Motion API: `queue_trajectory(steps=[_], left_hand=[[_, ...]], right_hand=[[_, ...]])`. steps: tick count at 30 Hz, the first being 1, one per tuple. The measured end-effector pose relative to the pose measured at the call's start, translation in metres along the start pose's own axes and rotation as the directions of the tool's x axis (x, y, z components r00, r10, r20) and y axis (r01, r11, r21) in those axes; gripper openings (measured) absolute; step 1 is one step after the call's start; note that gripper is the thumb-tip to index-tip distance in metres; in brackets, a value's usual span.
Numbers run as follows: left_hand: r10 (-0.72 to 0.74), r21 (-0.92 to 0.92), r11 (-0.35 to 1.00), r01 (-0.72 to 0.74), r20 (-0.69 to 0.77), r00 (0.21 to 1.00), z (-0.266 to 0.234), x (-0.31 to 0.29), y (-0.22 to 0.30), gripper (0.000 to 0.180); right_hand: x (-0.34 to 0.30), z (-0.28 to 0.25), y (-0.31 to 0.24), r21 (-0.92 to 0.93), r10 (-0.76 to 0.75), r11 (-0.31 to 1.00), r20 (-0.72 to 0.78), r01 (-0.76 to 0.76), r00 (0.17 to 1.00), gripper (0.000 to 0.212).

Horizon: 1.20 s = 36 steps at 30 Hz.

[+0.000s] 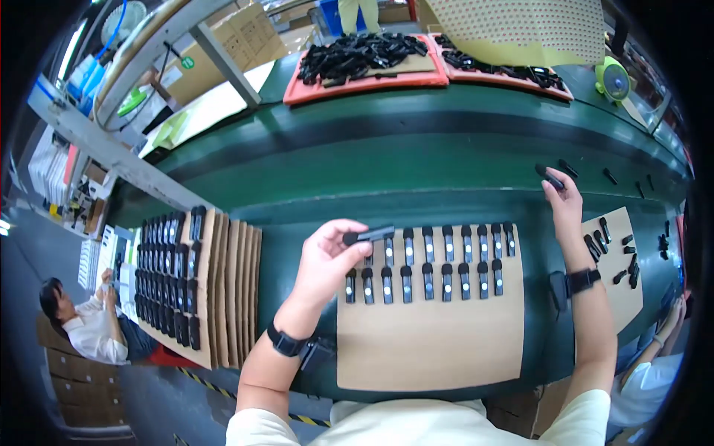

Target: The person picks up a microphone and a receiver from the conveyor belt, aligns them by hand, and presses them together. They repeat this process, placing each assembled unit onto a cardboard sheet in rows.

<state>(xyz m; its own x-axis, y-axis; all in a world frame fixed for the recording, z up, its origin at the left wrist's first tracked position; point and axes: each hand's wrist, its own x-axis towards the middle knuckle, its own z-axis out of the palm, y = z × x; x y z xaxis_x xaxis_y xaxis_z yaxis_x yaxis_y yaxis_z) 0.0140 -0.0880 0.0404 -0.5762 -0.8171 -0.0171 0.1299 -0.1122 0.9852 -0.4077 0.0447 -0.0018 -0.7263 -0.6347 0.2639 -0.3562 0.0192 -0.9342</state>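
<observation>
Closest to cam: white shirt (409,425), soft fabric bulging up from the bottom edge
Left hand (331,256): thumb and fingers clamped on a black mic (378,234), slim smooth body with a rounded, foamy-looking head, lying roughly sideways over the top left corner of the main sheet; can't tell if it touches the mics under it
Right hand (567,202): fingertips pinched on a second mic (551,179), same dark rounded shape, out over the green table past the main sheet's top right corner
Main sheet (431,346): flat matte brown cardboard, two neat rows of mics (428,282) across the upper half, heads pointing away from the wearer, pale round spots on the bodies
Left stack (239,297): cardboard sheets overlapping like shingles, the outer one packed with more black mics
Right sheet (631,286): tan cardboard at a slant, a few mics scattered on it
Trays up top: two coral ones, the left tray (368,93) heaped with a tangle of black pieces, the right tray (513,73) partly behind a dotted sheet (528,30)
Elbow room: plain cardboard runs from the lower row to the front edge, and a wide strip of smooth green table (357,167) separates main sheet and trays
</observation>
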Motion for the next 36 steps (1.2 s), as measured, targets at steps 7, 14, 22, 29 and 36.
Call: queue_trajectory(steps=[7,14,22,29,36], left_hand=[[0.209,0.104,0.972,-0.213,0.049,0.977,0.024,-0.076,-0.008,0.029],[0.196,0.046,0.979,-0.2,0.08,0.977,0.04,-0.086,-0.015,0.029],[0.245,0.188,0.949,-0.254,0.068,0.967,0.047,-0.086,-0.028,0.028],[0.302,0.274,0.899,-0.342,0.179,0.936,0.036,-0.084,-0.037,0.029],[0.214,0.141,0.962,-0.233,0.141,0.967,0.036,-0.086,-0.044,0.031]], right_hand=[[-0.153,0.033,-0.131,0.099,-0.152,0.988,0.507,0.117,0.849,0.027],[-0.198,0.056,-0.134,0.166,-0.062,0.986,0.535,-0.033,0.842,0.027],[-0.2,0.064,-0.102,0.243,-0.172,0.968,0.489,0.056,0.855,0.03],[-0.198,0.068,-0.086,0.273,-0.29,0.946,0.475,0.174,0.831,0.032],[-0.196,0.074,-0.088,0.288,-0.271,0.948,0.521,0.132,0.809,0.032]])
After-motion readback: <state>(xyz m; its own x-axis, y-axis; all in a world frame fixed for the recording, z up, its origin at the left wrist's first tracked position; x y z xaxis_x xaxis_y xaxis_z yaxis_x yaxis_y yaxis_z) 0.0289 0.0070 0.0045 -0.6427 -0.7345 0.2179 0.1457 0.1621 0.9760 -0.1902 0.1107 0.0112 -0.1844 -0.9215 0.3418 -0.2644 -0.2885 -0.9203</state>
